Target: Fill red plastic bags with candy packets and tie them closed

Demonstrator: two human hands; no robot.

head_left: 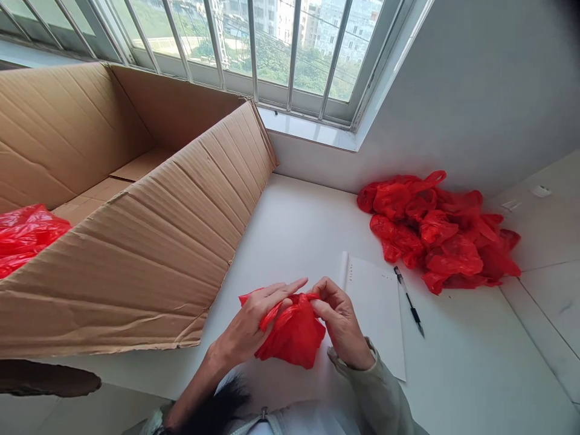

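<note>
A small red plastic bag is between my two hands, close to my body above the white table. My left hand holds it from the left, with some fingers stretched over its top and a strip of the red plastic lying across them. At the bag's upper right, my right hand pinches a twisted bit of the plastic between thumb and fingers. What is inside the bag, if anything, does not show. Just right of my right hand lies a white sheet of paper with a little writing near its top.
A large open cardboard box takes up the left side, with red plastic inside. Against the wall at right is a heap of red plastic bags. A black pen lies beside the paper. Behind is a barred window.
</note>
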